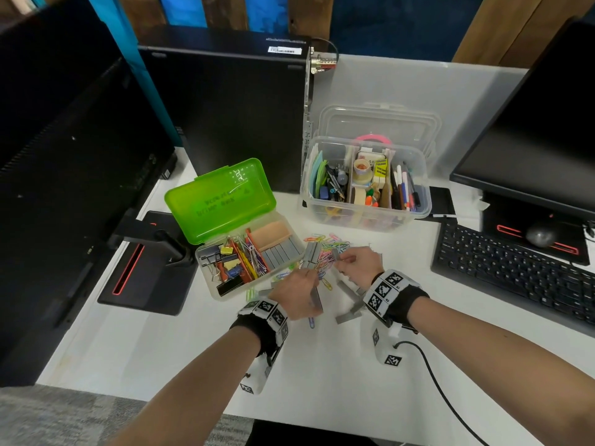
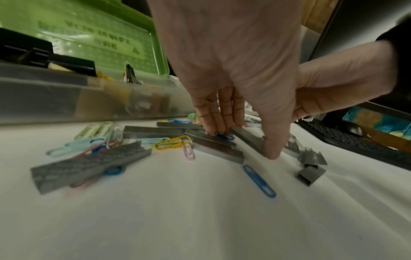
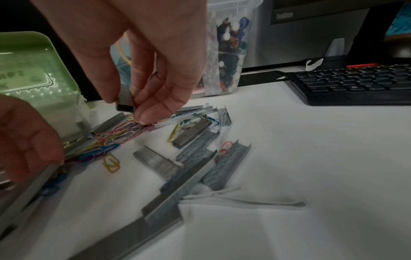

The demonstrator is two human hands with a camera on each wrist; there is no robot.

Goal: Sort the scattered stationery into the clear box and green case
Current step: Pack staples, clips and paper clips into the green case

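Note:
The green case [image 1: 222,201] lies open at centre left, its tray holding binder clips, paper clips and staple strips. Behind right stands the clear box [image 1: 415,201] with pens, tape and notes. Coloured paper clips [image 1: 331,244] and grey staple strips [image 1: 349,302] are scattered on the white desk between my hands. My left hand [image 1: 310,294] pinches a long staple strip [image 2: 246,139] between thumb and fingers, low on the desk. My right hand [image 1: 343,260] pinches a short staple strip [image 3: 125,103] just above the clip pile [image 3: 115,137].
A black keyboard [image 1: 515,272] and mouse [image 1: 541,235] lie to the right under a monitor. A PC tower [image 1: 225,117] stands behind the green case. Another monitor [image 1: 64,188] fills the left. A black cable [image 1: 441,391] trails from my right wrist.

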